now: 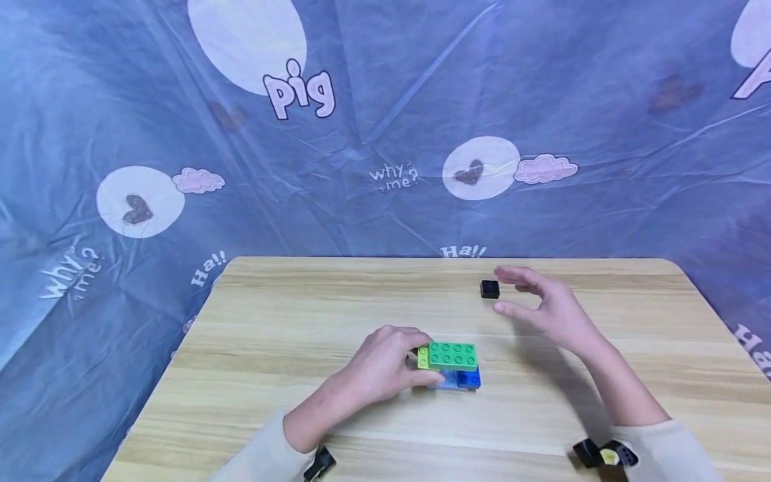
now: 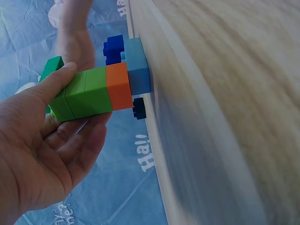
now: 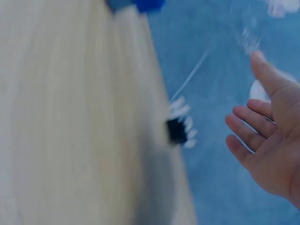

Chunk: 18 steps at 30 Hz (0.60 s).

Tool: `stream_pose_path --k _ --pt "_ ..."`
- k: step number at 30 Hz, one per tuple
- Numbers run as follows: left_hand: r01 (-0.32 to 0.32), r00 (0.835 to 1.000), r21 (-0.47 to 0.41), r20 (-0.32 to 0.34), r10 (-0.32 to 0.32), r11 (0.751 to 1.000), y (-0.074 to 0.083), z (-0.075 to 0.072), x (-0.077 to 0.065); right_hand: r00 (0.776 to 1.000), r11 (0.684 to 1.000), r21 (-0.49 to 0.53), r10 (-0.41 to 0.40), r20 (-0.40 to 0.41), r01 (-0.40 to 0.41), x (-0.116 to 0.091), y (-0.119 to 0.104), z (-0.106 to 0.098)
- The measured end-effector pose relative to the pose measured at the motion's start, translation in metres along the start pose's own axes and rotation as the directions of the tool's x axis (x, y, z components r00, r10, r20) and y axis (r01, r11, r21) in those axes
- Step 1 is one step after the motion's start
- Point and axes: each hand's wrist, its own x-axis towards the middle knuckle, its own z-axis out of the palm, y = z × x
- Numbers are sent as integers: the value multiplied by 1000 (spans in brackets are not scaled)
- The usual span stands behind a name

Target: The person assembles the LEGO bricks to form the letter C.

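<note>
My left hand [image 1: 388, 361] grips a small stack of toy building bricks between thumb and fingers. On top of the stack is a green brick [image 1: 453, 356], with a dark blue brick [image 1: 469, 378] lower at its right. In the left wrist view the stack shows lime green bricks [image 2: 86, 91], an orange brick [image 2: 119, 86] and a light blue brick [image 2: 137, 65] at the table. A black brick [image 1: 490, 289] lies farther back on the table. Beside it, my right hand [image 1: 545, 311] hovers with fingers spread and thumb apart, touching nothing.
The light wooden table [image 1: 289, 314] ends at a back edge against a blue printed cloth [image 1: 361, 134]. Black wrist devices sit at both sleeves, one [image 1: 319, 463] on the left and one [image 1: 602, 454] on the right.
</note>
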Motion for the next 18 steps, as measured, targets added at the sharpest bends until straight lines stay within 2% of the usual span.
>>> stream_pose_path --k 4,8,15,18 --pt "6 1000 15 7 -6 1000 0 -1 -1 995 995 47 88 49 -90 9 31 2" --pt "21 1000 15 9 -21 1000 -1 -2 -3 985 986 93 130 117 -141 18 48 11" --pt "6 1000 20 5 -6 1000 -1 0 -1 987 987 93 125 104 -134 29 57 20" --pt "-7 1000 26 1 7 1000 0 1 0 991 991 70 113 74 -118 31 60 25"
